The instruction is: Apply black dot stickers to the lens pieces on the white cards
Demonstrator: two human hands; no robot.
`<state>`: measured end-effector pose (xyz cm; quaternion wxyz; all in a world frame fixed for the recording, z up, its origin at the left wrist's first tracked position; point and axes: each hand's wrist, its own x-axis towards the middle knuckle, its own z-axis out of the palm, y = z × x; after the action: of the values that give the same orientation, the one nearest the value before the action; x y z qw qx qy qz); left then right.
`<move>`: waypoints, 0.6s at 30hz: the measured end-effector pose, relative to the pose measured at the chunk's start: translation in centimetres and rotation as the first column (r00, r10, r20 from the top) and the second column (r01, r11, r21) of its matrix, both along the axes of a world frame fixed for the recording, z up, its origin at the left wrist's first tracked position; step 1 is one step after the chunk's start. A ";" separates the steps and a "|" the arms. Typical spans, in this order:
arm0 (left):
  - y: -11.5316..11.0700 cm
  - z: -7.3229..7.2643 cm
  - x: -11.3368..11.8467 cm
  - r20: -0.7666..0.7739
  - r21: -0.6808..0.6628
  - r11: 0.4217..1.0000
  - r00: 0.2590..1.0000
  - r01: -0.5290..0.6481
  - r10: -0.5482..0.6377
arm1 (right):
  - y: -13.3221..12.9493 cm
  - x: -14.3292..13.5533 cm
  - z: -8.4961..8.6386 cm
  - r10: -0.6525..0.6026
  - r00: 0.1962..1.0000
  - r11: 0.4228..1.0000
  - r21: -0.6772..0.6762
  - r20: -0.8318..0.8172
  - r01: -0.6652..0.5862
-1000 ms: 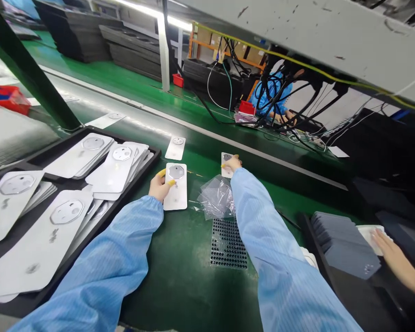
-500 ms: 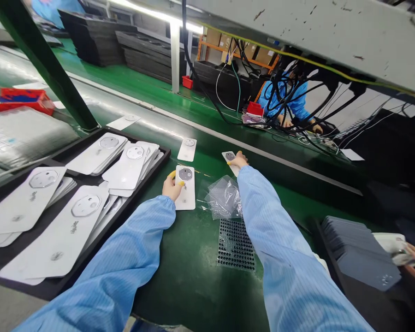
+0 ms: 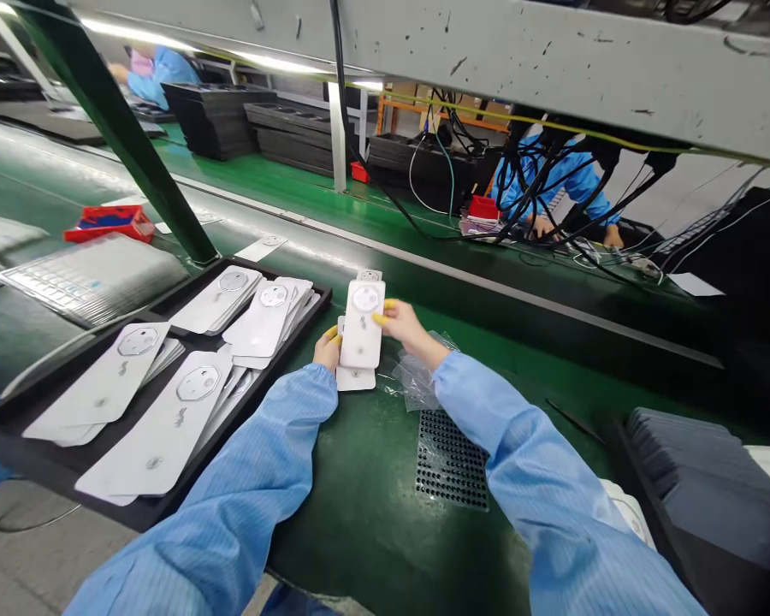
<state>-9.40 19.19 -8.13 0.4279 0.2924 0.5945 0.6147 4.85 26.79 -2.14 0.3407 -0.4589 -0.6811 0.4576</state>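
Note:
A white panel with a round camera-like cutout (image 3: 362,329) is held by its right edge in my right hand (image 3: 407,327). It overlaps a second white panel (image 3: 356,381), whose left edge my left hand (image 3: 328,349) grips. Yellow covers show on the fingertips of both hands. Just behind them the top of a third white panel (image 3: 370,275) shows; the rest is hidden. Clear plastic bags (image 3: 417,376) lie under and beside my right forearm. Nearer me is a clear sheet with rows of black dots (image 3: 449,462), partly hidden by my right sleeve.
At left, a black tray (image 3: 142,512) carries several stacks of white panels. A row of grey plates (image 3: 686,479) stands in another tray at right. A green post (image 3: 115,128), hanging cables (image 3: 552,188) and an overhead beam (image 3: 462,43) border the space. A co-worker (image 3: 571,175) sits across.
My right hand has brought its panel left and towards me, over the panel at my left hand. My left hand keeps its grip. The camera view has shifted.

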 end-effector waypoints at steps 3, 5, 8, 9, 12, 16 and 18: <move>-0.5 1.4 0.4 -0.048 0.058 0.997 0.997 -0.053 0.056 | -3.9 -1.1 -2.0 0.026 0.999 1.000 0.016 -0.046 -0.025; -1.3 2.4 1.0 -0.104 0.138 0.986 0.989 -0.095 0.109 | -5.7 -1.3 -2.2 0.007 0.994 0.998 0.067 -0.107 0.001; -3.3 3.4 2.0 -0.203 0.251 0.959 0.961 -0.133 0.186 | -7.8 -1.2 -1.3 0.007 0.973 0.989 0.142 -0.229 0.027; -4.0 3.5 2.3 -0.233 0.271 0.953 0.951 -0.139 0.205 | -8.4 -1.1 -0.9 0.013 0.964 0.987 0.159 -0.265 0.031; -5.8 3.2 2.8 -0.301 0.279 0.948 0.923 -0.154 0.239 | -9.8 -0.8 -0.3 0.018 0.943 0.983 0.178 -0.331 0.044; -7.0 2.8 3.3 -0.364 0.236 0.962 0.905 -0.138 0.220 | -10.4 -0.3 -1.3 0.054 0.944 0.989 0.149 -0.326 -0.005; -7.2 3.2 3.7 -0.388 0.215 0.968 0.899 -0.128 0.205 | -10.4 -0.2 -2.0 0.070 0.949 0.991 0.128 -0.307 -0.032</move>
<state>-5.75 12.00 -4.95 0.2116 0.4001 0.6342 0.6268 4.64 16.43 -4.15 0.4588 -0.3418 -0.6573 0.4905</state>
